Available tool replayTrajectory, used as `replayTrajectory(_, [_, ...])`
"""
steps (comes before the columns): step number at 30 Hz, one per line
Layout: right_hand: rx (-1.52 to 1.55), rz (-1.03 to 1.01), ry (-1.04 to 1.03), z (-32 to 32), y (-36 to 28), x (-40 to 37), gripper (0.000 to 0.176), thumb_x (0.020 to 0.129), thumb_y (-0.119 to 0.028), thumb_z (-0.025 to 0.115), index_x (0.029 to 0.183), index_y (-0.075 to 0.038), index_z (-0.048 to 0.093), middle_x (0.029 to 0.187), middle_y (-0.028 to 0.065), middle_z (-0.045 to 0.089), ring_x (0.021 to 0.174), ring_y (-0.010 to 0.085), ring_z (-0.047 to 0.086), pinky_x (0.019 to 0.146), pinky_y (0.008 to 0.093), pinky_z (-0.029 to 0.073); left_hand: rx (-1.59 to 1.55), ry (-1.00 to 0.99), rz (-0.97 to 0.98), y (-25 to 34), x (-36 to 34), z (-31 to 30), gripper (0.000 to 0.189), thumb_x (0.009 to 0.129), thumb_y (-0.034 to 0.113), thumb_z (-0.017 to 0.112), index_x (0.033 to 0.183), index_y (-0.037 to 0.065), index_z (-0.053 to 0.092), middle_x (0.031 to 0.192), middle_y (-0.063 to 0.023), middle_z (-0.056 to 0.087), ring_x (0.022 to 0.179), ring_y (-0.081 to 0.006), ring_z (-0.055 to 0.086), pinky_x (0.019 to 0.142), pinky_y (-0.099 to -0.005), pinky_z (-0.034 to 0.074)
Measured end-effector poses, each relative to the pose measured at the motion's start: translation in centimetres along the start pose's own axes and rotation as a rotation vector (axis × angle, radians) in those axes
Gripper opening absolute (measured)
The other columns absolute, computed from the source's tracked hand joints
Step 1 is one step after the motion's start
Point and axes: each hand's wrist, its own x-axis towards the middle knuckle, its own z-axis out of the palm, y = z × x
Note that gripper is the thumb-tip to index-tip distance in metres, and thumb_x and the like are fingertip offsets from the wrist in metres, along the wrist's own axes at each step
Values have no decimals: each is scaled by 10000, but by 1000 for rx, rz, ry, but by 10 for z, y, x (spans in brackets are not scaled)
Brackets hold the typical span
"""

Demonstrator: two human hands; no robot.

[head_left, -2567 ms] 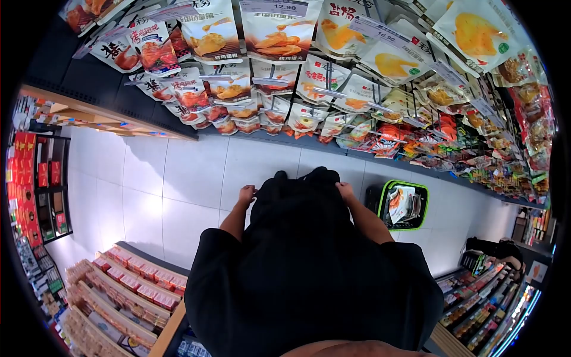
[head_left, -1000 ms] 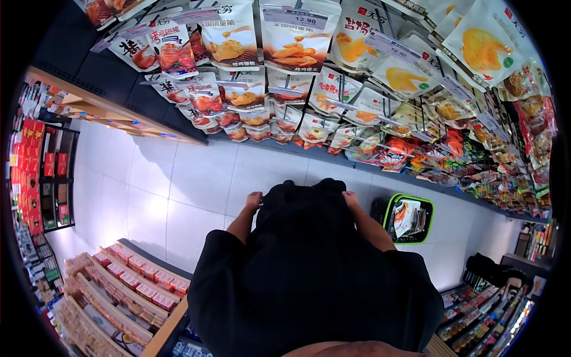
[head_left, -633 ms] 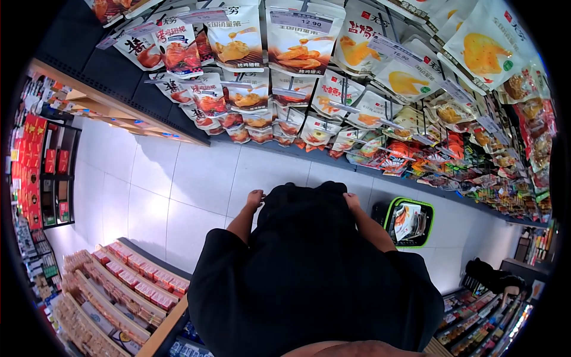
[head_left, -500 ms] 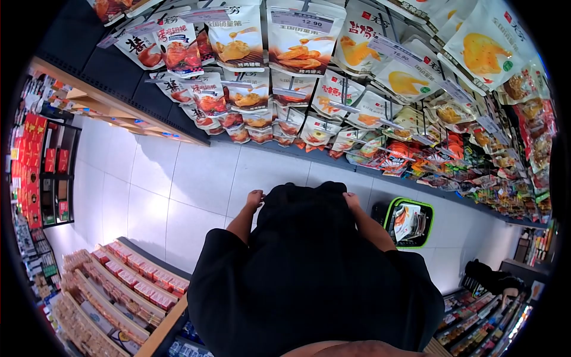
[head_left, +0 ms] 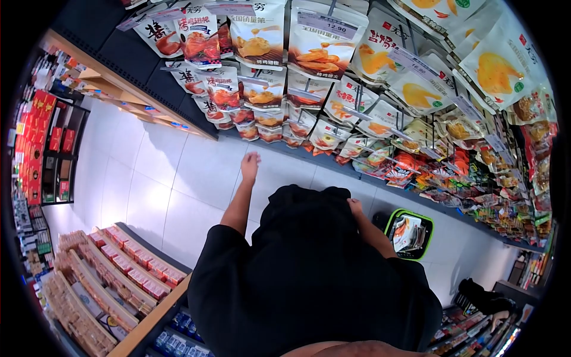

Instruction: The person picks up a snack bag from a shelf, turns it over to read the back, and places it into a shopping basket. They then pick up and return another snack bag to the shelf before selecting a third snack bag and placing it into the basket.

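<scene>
My left hand (head_left: pixel 250 166) is stretched forward over the floor, below the hanging snack bags. Its fingers are apart and hold nothing. Nearest to it are the lower pouches of packaged meat (head_left: pixel 269 133), which it does not touch. Beside the dark clothing at my side hangs my right hand (head_left: pixel 354 206); its fingers are mostly hidden, so their grip does not show. To the right of that hand, a black shopping basket with a green rim (head_left: pixel 429 237) stands on the floor, holding a few white pouches (head_left: pixel 407 232).
A rack of hanging pouches (head_left: pixel 321 50) with price tags (head_left: pixel 327 24) runs across the front. Behind me on the left stands a shelf of boxed goods (head_left: pixel 134 262). Red boxes (head_left: pixel 35 143) fill a far-left shelf. Another person (head_left: pixel 485 297) is at the lower right.
My left hand has moved forward from my side toward the rack, and its fingers have spread. My right hand stays near my side. The view has shifted slightly.
</scene>
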Motion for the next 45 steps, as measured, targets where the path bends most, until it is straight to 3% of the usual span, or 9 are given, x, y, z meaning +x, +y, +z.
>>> replayTrajectory(5, [-37,-68,-76,0,20,17,371,828,-358,613,878,4,672,817,125,679,756,227,632,706,359,478,-18,108,559,137,34,11,219,936,163,559,1044,-22,601,876,-69,659,774,-108,599,726,-260,486])
replayTrajectory(9, [-38,-49,-74,-2,9,13,345,829,-341,613,857,-2,669,777,111,669,711,207,621,672,357,477,93,194,803,260,26,21,266,920,201,594,1071,-18,608,925,-71,651,838,-143,598,793,-286,475])
replayTrajectory(11, [-15,46,-100,3,19,22,430,798,-371,617,980,16,658,975,173,677,934,309,636,849,365,475,153,154,883,292,43,25,376,888,260,641,1138,-14,581,1043,-107,622,950,-182,579,820,-299,468])
replayTrajectory(17, [60,101,-51,18,50,41,430,791,-378,625,984,4,663,983,175,676,942,309,635,859,361,472,391,185,869,353,81,38,823,784,435,731,1361,-38,384,1378,-208,411,1254,-276,428,1020,-380,363])
replayTrajectory(24, [42,36,-21,14,53,25,375,787,-366,612,881,-7,664,864,179,673,845,309,642,778,384,481,175,-34,727,367,124,49,1058,717,536,746,1406,-89,242,1379,-262,400,1306,-320,376,1073,-373,298])
replayTrajectory(29, [80,11,-17,5,38,9,372,789,-365,601,820,3,640,794,171,654,776,292,630,736,385,475,79,-90,675,374,104,57,976,723,395,799,1386,-85,267,1307,-208,483,1182,-243,498,977,-329,404])
replayTrajectory(35, [92,18,16,4,36,6,355,794,-357,599,817,-6,646,778,155,654,761,278,626,733,379,475,-182,-235,614,366,86,56,426,804,179,753,1130,-29,575,1065,-74,649,955,-123,603,840,-257,471])
replayTrajectory(38, [64,25,2,-3,21,-2,347,801,-352,590,821,-11,650,783,150,656,763,277,627,739,377,476,-267,-348,583,364,89,54,402,800,162,755,1116,-19,585,1077,-70,646,948,-124,607,849,-257,468])
replayTrajectory(45, [65,33,-33,0,26,12,352,806,-354,587,857,-16,667,820,147,671,789,278,635,752,374,479,-299,-307,565,365,77,35,401,799,140,752,1127,-10,576,1084,-76,646,950,-128,613,855,-257,469])
